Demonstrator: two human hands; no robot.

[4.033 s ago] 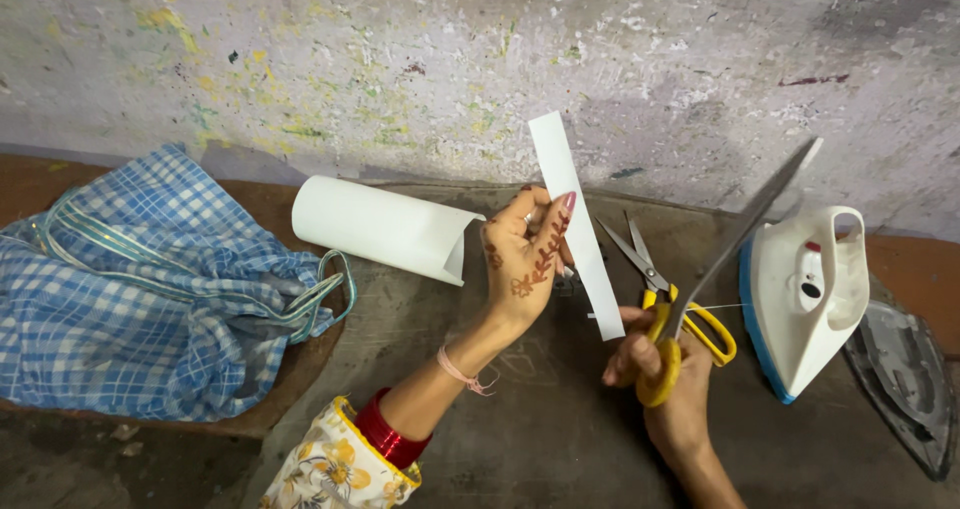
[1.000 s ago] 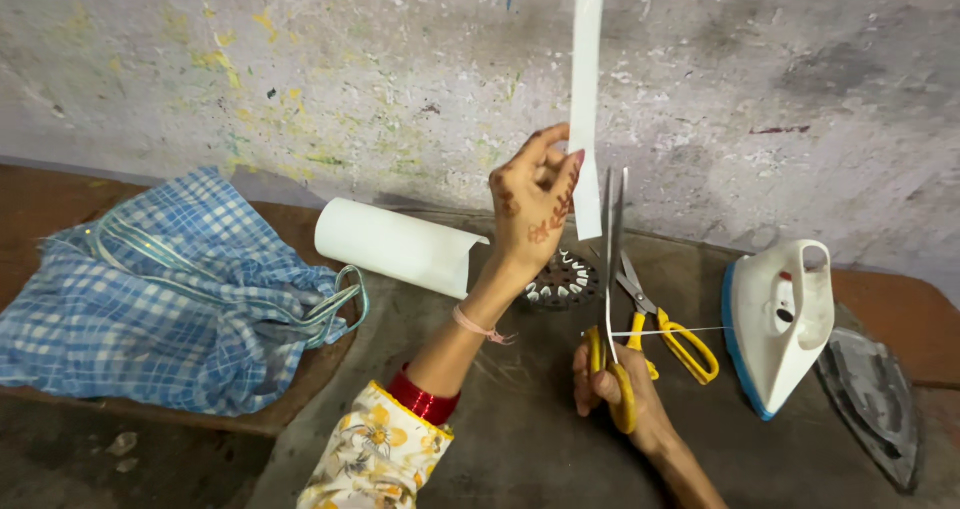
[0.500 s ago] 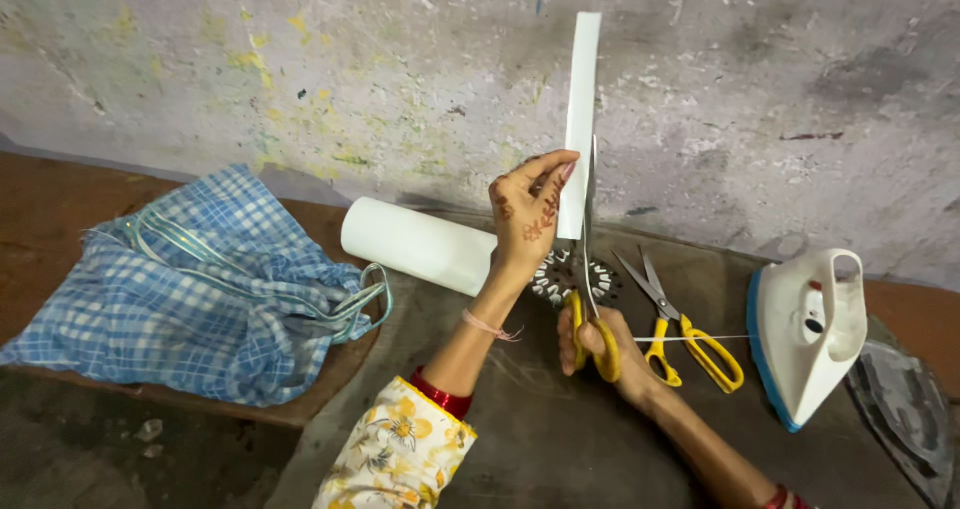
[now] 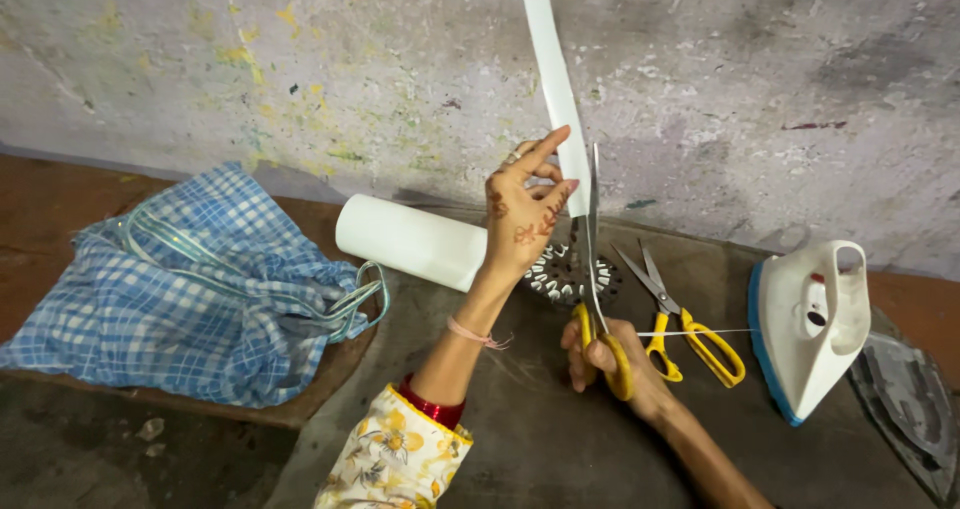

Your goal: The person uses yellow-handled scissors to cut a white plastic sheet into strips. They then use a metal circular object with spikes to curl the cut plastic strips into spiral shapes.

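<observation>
My left hand point(image 4: 525, 214) holds a long white strip point(image 4: 553, 79) upright, pinched near its lower end between thumb and fingers. My right hand point(image 4: 610, 361) grips yellow-handled scissors point(image 4: 595, 289) from below, blades pointing up along the strip's right edge, close to my left fingertips. The strip's bottom end is hidden behind the hand and blades. A white roll point(image 4: 410, 241) lies on its side on the dark work surface point(image 4: 520, 429) just left of my left wrist.
A second pair of yellow scissors point(image 4: 685, 329) lies right of my right hand. A white and blue iron point(image 4: 810, 324) stands at the right beside a dark iron plate point(image 4: 910, 399). A blue checked bag point(image 4: 190, 289) lies left. A round patterned object point(image 4: 560, 274) sits behind my hands.
The strip has been raised from slanting to upright against the wall. My right hand has brought the scissors up beside it, the blades now alongside the strip's edge. The second scissors lie still.
</observation>
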